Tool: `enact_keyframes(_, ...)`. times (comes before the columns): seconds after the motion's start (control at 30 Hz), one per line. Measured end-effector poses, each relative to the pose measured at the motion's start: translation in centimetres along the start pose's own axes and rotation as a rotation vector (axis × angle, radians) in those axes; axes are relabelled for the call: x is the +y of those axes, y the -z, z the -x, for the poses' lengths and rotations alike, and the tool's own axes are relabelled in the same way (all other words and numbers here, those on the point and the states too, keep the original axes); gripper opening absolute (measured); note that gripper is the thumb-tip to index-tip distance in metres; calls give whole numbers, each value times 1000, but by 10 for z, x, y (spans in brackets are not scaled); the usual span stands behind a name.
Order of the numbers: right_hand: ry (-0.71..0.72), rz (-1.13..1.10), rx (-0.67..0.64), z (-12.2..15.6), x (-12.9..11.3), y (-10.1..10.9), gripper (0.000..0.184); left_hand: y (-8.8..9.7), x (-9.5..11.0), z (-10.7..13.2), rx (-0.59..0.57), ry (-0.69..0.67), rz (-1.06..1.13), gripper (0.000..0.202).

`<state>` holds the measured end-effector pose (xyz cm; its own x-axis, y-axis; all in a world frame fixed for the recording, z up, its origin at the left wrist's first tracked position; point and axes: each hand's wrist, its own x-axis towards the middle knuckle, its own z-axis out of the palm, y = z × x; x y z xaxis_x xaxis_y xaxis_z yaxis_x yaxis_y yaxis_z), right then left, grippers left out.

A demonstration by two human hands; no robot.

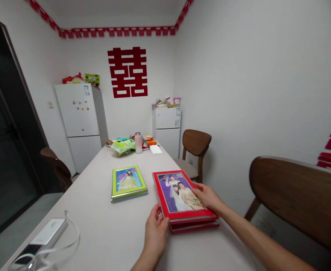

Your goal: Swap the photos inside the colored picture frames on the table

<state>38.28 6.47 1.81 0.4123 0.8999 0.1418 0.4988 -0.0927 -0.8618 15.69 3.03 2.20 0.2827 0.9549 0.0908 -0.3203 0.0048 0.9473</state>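
Observation:
A red photo frame [179,195] with a wedding picture lies at the right of the table, over another red frame [195,227] whose front edge shows beneath it. My left hand [155,229] grips its near left edge, thumb on top and fingers curled at the side. On the opposite side, my right hand [209,197] holds the right edge, with the thumb over the border; some fingers are hidden. To the left, apart from both hands, a lime-green photo frame [128,182] with a portrait lies flat, picture side up.
A white power bank [49,229] with a looped white cable [66,246] lies at the near left. Farther back stand a pink bottle [138,143] and a green snack bag [123,146]. Wooden chairs [197,142] line the table [97,210]; two fridges [78,109] stand behind.

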Motion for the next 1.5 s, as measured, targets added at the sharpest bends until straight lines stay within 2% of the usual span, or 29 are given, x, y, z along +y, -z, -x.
enact_keyframes(0.1,9,144,15,-7,17,3,38,-6,-18,-5,2,27,-59,41)
enact_keyframes(0.2,38,277,14,-5,27,4,39,-4,-25,-4,28,56,-132,43)
enact_keyframes(0.3,79,388,14,-2,23,5,38,9,-27,-3,73,87,-186,45)
enact_keyframes(0.4,156,465,32,0,3,-6,39,32,-22,-6,146,111,-212,47)
enact_keyframes(0.5,315,479,-22,4,-31,-42,40,63,-10,-15,246,129,-197,48)
enact_keyframes(0.63,547,468,-210,14,-77,-118,36,102,6,-25,388,167,-135,39)
enact_keyframes(0.73,636,483,-262,15,-101,-168,45,122,11,-24,456,194,-72,32)
enact_keyframes(0.8,656,503,-266,13,-109,-189,45,129,12,-23,486,199,-24,30)
enact_keyframes(0.87,664,526,-274,11,-112,-199,34,133,10,-22,507,195,31,30)
enact_keyframes(0.97,691,542,-311,19,-112,-201,20,136,8,-23,529,185,119,23)
enact_keyframes(1.1,761,513,-397,50,-110,-188,20,134,10,-20,524,120,220,7)
enact_keyframes(1.23,757,378,-431,78,-108,-172,21,128,17,-1,512,14,238,12)
enact_keyframes(1.3,668,166,-413,85,-110,-166,29,124,24,10,514,-30,205,17)
enact_keyframes(1.43,364,-278,-399,96,-121,-156,44,114,39,31,496,-126,107,27)
enact_keyframes(1.5,234,-454,-409,106,-130,-147,50,104,48,42,462,-185,-33,29)
